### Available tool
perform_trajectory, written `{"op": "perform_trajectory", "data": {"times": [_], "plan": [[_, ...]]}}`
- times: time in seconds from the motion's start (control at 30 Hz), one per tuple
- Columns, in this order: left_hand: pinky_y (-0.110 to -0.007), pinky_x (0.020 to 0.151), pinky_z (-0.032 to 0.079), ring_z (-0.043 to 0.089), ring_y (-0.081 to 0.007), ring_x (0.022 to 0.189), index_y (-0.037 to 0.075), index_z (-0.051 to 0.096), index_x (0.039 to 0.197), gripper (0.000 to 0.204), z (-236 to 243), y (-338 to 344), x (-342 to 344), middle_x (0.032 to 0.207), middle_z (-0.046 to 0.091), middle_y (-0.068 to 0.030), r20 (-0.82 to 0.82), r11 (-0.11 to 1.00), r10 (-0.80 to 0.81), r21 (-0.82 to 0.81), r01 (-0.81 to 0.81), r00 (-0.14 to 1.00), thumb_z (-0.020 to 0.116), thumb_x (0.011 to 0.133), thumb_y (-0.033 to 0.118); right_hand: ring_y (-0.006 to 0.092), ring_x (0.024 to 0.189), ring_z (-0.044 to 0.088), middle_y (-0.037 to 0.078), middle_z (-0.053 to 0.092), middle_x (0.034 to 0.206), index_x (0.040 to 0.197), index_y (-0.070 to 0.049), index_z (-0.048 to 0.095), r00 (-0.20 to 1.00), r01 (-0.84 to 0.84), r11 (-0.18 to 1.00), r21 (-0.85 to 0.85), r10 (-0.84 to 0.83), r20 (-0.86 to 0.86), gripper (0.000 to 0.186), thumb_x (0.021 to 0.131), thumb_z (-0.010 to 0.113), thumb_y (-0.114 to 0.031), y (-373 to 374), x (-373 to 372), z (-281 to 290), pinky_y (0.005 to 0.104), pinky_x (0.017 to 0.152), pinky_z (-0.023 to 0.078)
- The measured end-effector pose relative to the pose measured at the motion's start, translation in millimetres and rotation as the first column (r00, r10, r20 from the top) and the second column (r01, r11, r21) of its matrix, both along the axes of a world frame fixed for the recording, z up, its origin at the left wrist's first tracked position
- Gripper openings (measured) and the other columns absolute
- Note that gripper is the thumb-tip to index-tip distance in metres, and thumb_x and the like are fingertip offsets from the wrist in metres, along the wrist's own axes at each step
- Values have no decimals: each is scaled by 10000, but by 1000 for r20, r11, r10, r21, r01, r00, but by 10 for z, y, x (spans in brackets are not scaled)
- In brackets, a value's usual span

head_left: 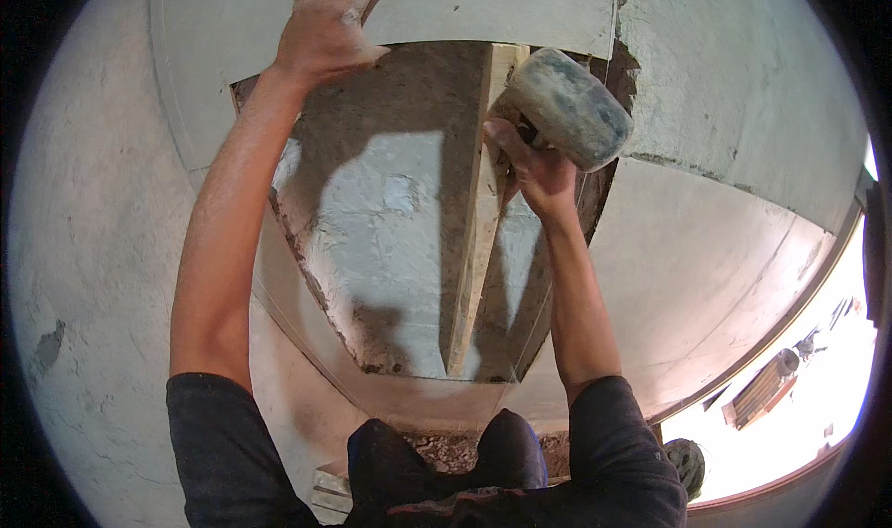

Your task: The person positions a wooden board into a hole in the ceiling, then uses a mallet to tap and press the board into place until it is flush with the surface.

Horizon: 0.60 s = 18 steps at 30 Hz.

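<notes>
My left hand (327,21) lies flat, fingers spread, on a pale tile (465,7) at the top of the view, just above the edge of an open patch of grey mortar bed (390,240). My right hand (537,170) grips the handle of a rubber mallet whose worn grey head (569,108) is raised over the right side of the patch. A long wooden batten (476,240) runs down through the patch below the mallet. A thin taut string (609,26) crosses the tile near the mallet.
Laid pale tiles (706,277) surround the patch on the right and below. A rough grey plastered surface (84,249) fills the left. My dark-clad knees (446,458) are at the bottom. Loose rubble (455,449) lies between them. A bright opening with tools (771,389) is at lower right.
</notes>
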<state>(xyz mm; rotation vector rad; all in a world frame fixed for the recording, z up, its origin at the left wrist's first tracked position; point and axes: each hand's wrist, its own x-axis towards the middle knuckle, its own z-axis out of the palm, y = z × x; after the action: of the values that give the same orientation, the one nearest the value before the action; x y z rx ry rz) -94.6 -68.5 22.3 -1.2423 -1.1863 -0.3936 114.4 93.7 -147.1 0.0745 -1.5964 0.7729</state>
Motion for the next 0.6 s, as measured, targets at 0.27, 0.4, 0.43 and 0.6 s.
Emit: {"op": "perform_trajectory", "data": {"times": [0.27,0.4,0.43,0.6], "plan": [[-649,1205,101,177,-421,1531,141,365,1556,1121,-22,-21,32,1639,245,-214,36,999,34,-18,-33,999,811,543,317,117,825,626,19,697,961,1075,-45,702,999,40,995,86,-43,29,254,893,790,-198,-94,-20,43,296,725,515],[-646,1207,97,166,-420,1533,125,388,1538,1083,19,-9,56,1638,242,-219,4,1000,-2,-14,2,1000,796,546,275,130,832,629,25,698,969,1081,-51,705,991,135,965,223,-131,-33,254,896,780,-207,7,-42,25,302,739,515],[-644,1209,95,163,-420,1533,120,394,1533,1072,4,4,61,1637,241,-220,-10,1000,-16,-6,16,1000,791,549,268,139,842,633,30,701,977,1088,-51,705,988,156,959,237,-155,-25,261,896,779,-210,38,-66,14,309,750,518],[-633,1217,84,151,-421,1537,105,402,1528,1035,-30,-3,55,1626,259,-234,-19,1000,19,5,-19,1000,772,573,250,195,913,663,66,722,1032,1146,-69,708,894,446,812,376,-427,-138,306,909,757,-256,42,-115,-8,347,824,524]]}}
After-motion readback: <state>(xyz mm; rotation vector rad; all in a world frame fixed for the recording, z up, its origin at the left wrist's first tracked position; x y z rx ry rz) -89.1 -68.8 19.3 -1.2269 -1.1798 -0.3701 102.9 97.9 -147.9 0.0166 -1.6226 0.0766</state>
